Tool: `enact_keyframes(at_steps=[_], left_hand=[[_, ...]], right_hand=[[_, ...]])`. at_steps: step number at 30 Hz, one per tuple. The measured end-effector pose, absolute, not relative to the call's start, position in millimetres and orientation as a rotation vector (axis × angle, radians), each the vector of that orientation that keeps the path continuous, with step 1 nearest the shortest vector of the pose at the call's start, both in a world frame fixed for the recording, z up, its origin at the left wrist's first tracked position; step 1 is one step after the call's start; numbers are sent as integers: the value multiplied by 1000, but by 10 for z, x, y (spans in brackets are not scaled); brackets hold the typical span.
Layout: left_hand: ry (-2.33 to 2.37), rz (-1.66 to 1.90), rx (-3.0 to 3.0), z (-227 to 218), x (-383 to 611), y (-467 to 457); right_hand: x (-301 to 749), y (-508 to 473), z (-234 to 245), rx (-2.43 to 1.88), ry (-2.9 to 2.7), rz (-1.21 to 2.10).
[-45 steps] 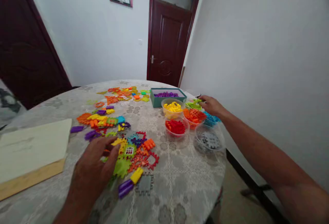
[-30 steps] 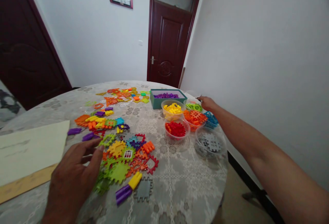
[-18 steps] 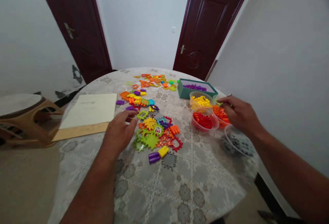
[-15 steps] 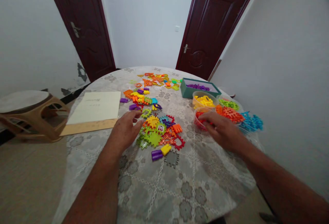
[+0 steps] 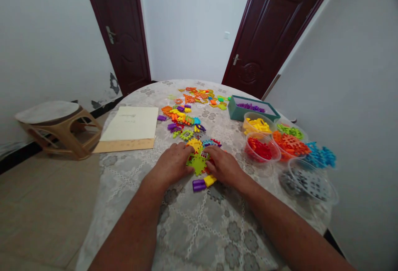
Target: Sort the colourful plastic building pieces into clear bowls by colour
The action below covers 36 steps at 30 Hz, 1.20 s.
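Observation:
My left hand lies at the left side of a pile of plastic building pieces, thumb apart from its curved fingers. Opposite it, my right hand rests against the pile's right side, also with the fingers apart. A lime-green toothed piece and a yellow one show between the hands, along with a small white window piece. Both hands hide part of the pile. Just below sit a purple piece and a yellow piece, end to end, near a grey toothed piece.
On the right stand clear bowls of red pieces, yellow, green, orange, blue and grey pieces. A green box holds purple pieces. More mixed pieces lie farther back. Paper sheets lie left; a stool stands beyond.
My right hand has come from the bowl of red pieces leftward to the pile. My left hand has moved closer in on the pile. The view has turned slightly left.

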<state>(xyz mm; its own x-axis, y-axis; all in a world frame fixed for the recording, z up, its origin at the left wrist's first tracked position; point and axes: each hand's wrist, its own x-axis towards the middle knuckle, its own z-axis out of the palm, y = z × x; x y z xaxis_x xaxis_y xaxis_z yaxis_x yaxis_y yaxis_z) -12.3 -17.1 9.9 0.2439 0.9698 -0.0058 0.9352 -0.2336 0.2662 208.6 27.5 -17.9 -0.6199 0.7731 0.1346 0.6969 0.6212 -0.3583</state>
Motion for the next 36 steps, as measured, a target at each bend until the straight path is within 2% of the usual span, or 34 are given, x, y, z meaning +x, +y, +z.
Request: enact_keyframes(at_steps=[8,14,19,24,28,32,36], left_hand=[[1719,353,2233,56,-103,-161],[1624,458,2144,116,-102,-156],[1549,659,2052,175,-78,-144],[1442,805,1791,196,-95,-119],[1450,938,1627,195,-128,-100],[1639,1014,1722,194,-114,-79],[1527,982,1858,176,-22,-87]], right_hand=[[2205,316,-280,-1162,-2152,417],[2289,209,-188,-1172,-1795,887],[2192,140,-268,-1122,-1837,1033],[2142,174,-278,-1054,-1551,1370],[2194,247,-258,-1020,-1434,1473],[2202,249,-274,-879,-1294,1660],[2157,200,-301,-818,-1328,1713]])
